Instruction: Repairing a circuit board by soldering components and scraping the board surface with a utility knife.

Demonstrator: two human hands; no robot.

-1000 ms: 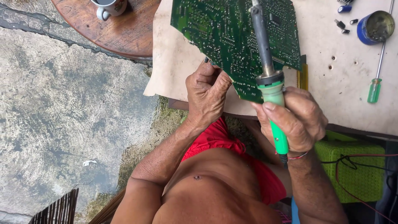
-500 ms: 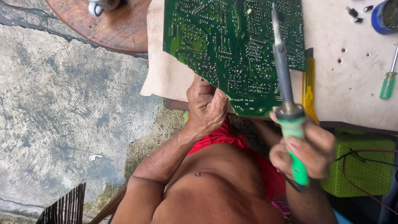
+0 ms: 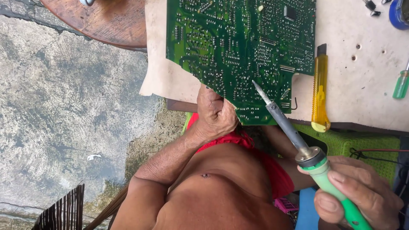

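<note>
Working over the solder side of a green circuit board (image 3: 238, 38), pinching its lower edge in the left hand (image 3: 215, 115), fingers curled shut on that edge, and tilting the board up over the near edge of a pale workbench (image 3: 362, 85). Gripping the green handle of a soldering iron (image 3: 289, 127) in the right hand (image 3: 362, 191), fingers wrapped closed about it low at the right, and aiming the metal barrel up and to the left. Bringing the tip to the lower part of the board, close to a notch in its edge; touching or just clear of it, not telling from this view. Judging the step as lining the tip up on one joint among many crowded ones, calling for a steady board, a small exact approach and care not to bridge neighbouring pads. Minding a thin black wire loop (image 3: 295, 104) sticking out at the board's edge just beside the tip, and the left hand's knuckles sitting near the hot barrel. Noting, well apart on the bench, a yellow utility knife (image 3: 319, 89) lying just right of the board, a green-handled screwdriver (image 3: 401, 85) and a blue round container (image 3: 398, 15) at the far right edge. Passing over a sheet of pale paper (image 3: 155, 72) under the board, a round wooden table (image 3: 110, 21) at the upper left, a green woven basket (image 3: 353, 142) below the bench and rough concrete ground (image 3: 55, 106) to the left.
</note>
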